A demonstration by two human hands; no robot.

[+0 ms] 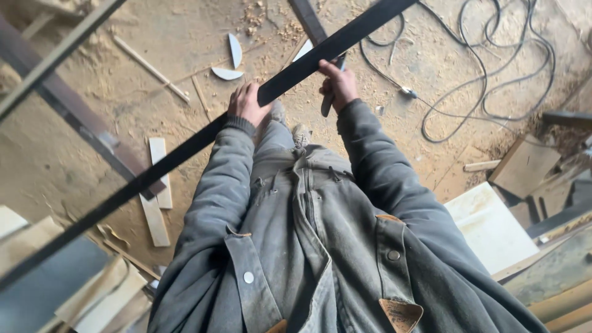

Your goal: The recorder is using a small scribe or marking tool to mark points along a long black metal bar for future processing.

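A long flat black bar (185, 148) runs diagonally from the lower left to the upper right, in front of my body. My left hand (246, 103) grips it from below, fingers curled over its edge. My right hand (337, 83) holds the same bar a little further up, to the right. A short dark narrow object (327, 106) sticks down beside my right hand; I cannot tell what it is. Both arms are in grey jacket sleeves. My shoes (300, 134) show just below the bar.
The floor (74, 154) is covered in sawdust, with loose wood strips (159, 185) and two white curved offcuts (231, 61). Black cables (487, 68) coil at the upper right. Boards and panels (493, 228) are stacked at right and lower left. A dark beam (68, 105) crosses at left.
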